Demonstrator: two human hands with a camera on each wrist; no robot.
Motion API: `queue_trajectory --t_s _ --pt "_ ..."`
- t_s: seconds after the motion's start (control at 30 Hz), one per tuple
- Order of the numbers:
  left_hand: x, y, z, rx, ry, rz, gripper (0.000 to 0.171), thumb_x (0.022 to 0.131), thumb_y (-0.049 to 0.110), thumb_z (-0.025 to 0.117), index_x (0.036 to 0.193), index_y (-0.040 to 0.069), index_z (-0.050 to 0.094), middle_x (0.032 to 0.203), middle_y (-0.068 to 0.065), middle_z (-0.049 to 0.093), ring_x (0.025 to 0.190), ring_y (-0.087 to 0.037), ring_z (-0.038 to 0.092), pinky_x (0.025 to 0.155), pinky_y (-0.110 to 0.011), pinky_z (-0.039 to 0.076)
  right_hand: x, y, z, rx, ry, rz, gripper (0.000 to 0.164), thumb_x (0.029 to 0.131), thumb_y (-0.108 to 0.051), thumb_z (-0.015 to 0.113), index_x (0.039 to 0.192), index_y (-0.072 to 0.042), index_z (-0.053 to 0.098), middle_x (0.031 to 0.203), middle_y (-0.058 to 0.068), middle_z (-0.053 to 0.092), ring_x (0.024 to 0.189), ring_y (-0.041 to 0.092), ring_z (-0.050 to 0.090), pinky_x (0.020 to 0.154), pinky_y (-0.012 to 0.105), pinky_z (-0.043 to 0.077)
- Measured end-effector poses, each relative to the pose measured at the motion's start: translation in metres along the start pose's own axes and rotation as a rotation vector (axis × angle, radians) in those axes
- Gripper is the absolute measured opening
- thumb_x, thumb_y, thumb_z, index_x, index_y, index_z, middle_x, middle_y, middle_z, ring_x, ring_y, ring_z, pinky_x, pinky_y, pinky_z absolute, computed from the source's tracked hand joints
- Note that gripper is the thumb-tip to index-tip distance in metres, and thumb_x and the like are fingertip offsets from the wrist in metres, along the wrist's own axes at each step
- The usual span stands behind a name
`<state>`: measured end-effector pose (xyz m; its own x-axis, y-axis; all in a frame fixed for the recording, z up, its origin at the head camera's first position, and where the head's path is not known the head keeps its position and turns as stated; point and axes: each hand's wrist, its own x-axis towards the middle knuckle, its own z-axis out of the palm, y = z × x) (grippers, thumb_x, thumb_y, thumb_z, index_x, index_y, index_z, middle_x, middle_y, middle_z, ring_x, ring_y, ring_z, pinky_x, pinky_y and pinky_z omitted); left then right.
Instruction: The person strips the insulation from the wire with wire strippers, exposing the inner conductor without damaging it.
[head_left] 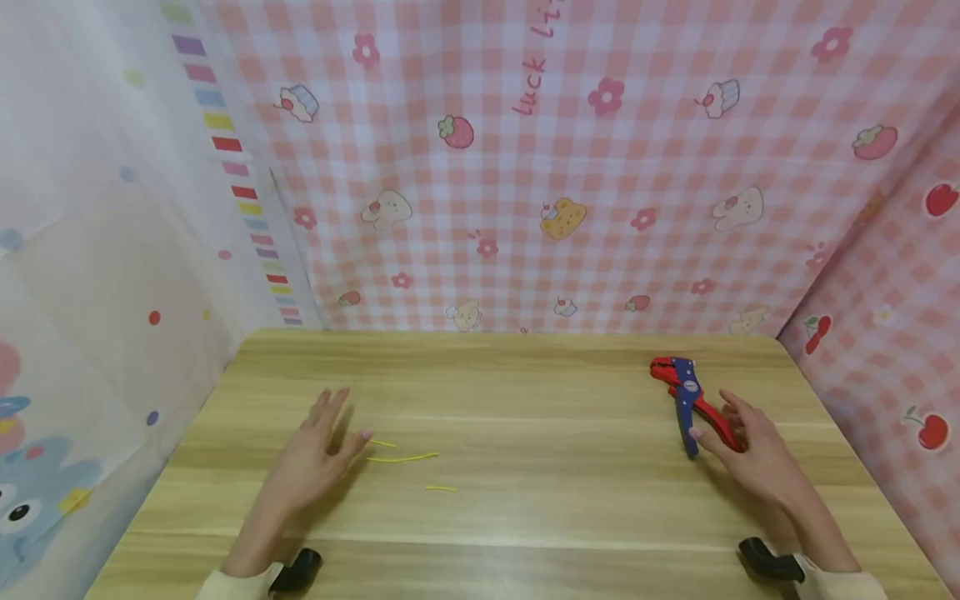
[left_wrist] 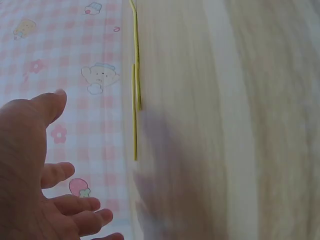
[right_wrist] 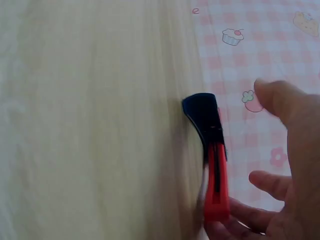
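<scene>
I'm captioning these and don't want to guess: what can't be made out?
Head: lettering on the wire stripper, too small.
Left wrist: one end of the upper yellow wire, cut by the top edge.
Right wrist: a fingertip of the right hand, behind the red handle.

The head view looks forward and down across the worktop; each wrist view (much nearer) shares the checked cloth with it, the left also yellow strands, the right the red-and-blue tool.

Pink-and-white checked fabric fills upper centre; white dotted fabric, left edge; pale wood-grain tabletop, lower centre
</scene>
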<state>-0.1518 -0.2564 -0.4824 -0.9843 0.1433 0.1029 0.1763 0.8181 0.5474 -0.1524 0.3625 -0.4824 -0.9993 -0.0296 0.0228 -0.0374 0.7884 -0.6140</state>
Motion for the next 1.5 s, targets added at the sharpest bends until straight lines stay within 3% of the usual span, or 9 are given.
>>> queue_trajectory --t_s 0.13,0.23,0.3,0.47,0.57,0.8,1.1,1.3,1.5 --pt "0.000 0.004 0.003 -0.024 0.026 0.026 0.083 0.100 0.054 0.059 0.163 0.012 0.025 0.165 -0.030 0.023 0.143 -0.057 0.035 0.110 -0.073 0.034 0.003 0.001 0.004 -0.010 0.053 -0.004 0.087 0.098 -0.045 0.067 0.155 0.007 0.030 0.139 0.037 0.050 0.117 0.049 0.057 0.091 0.056 0.052" --pt "0.001 0.007 0.005 -0.030 0.062 0.059 0.082 0.099 0.051 0.063 0.162 0.013 0.027 0.163 -0.028 0.032 0.143 -0.053 0.040 0.112 -0.069 0.036 0.007 0.000 0.007 -0.019 0.070 0.008 0.086 0.097 -0.047 0.067 0.153 0.009 0.033 0.134 0.035 0.052 0.113 0.045 0.058 0.085 0.046 0.051" --pt "0.000 0.009 0.006 -0.030 0.081 0.078 0.081 0.099 0.049 0.064 0.161 0.013 0.028 0.161 -0.026 0.037 0.142 -0.050 0.043 0.112 -0.067 0.038 0.009 -0.001 0.008 -0.024 0.063 0.033 0.088 0.097 -0.050 0.066 0.153 0.009 0.032 0.135 0.035 0.050 0.117 0.046 0.052 0.086 0.048 0.049" --pt "-0.006 0.018 0.011 -0.035 0.099 0.108 0.079 0.098 0.046 0.067 0.160 0.013 0.032 0.155 -0.024 0.047 0.138 -0.047 0.050 0.109 -0.063 0.043 0.012 -0.004 0.008 -0.039 0.011 0.116 0.097 0.096 -0.058 0.062 0.156 0.009 0.025 0.145 0.039 0.034 0.129 0.056 0.033 0.098 0.068 0.036" --pt "-0.009 0.025 0.014 -0.038 0.116 0.119 0.077 0.096 0.041 0.072 0.158 0.012 0.038 0.149 -0.024 0.054 0.133 -0.046 0.055 0.107 -0.061 0.047 0.013 -0.006 0.008 -0.050 -0.020 0.170 0.102 0.095 -0.062 0.061 0.156 0.009 0.022 0.148 0.041 0.026 0.130 0.057 0.030 0.100 0.070 0.035" --pt "-0.016 0.042 0.025 -0.105 0.190 0.262 0.066 0.086 0.014 0.083 0.145 0.006 0.055 0.119 -0.020 0.073 0.097 -0.030 0.075 0.083 -0.044 0.061 0.017 -0.009 0.010 -0.068 -0.056 0.246 0.109 0.091 -0.070 0.060 0.157 0.008 0.021 0.150 0.042 0.018 0.130 0.059 0.026 0.097 0.072 0.036" --pt "-0.018 0.055 0.041 -0.197 0.168 0.417 0.059 0.082 0.004 0.084 0.135 -0.001 0.060 0.102 -0.012 0.073 0.085 -0.019 0.071 0.073 -0.029 0.061 0.025 -0.012 0.009 -0.099 -0.050 0.259 0.107 0.091 -0.071 0.058 0.154 0.009 0.027 0.144 0.043 0.025 0.121 0.055 0.032 0.092 0.067 0.040" --pt "-0.020 0.060 0.051 -0.295 0.087 0.401 0.049 0.083 0.004 0.083 0.126 -0.005 0.063 0.095 -0.011 0.071 0.078 -0.004 0.066 0.067 -0.025 0.059 0.027 -0.013 0.009 -0.113 -0.047 0.269 0.107 0.091 -0.072 0.059 0.153 0.009 0.029 0.139 0.041 0.030 0.116 0.052 0.034 0.090 0.063 0.041" --pt "-0.021 0.065 0.057 -0.301 0.021 0.352 0.037 0.083 0.004 0.083 0.117 -0.001 0.068 0.095 -0.008 0.071 0.079 -0.004 0.064 0.067 -0.023 0.057 0.027 -0.014 0.011 -0.113 -0.051 0.272 0.107 0.091 -0.071 0.059 0.152 0.010 0.029 0.141 0.043 0.031 0.120 0.055 0.034 0.093 0.065 0.040"
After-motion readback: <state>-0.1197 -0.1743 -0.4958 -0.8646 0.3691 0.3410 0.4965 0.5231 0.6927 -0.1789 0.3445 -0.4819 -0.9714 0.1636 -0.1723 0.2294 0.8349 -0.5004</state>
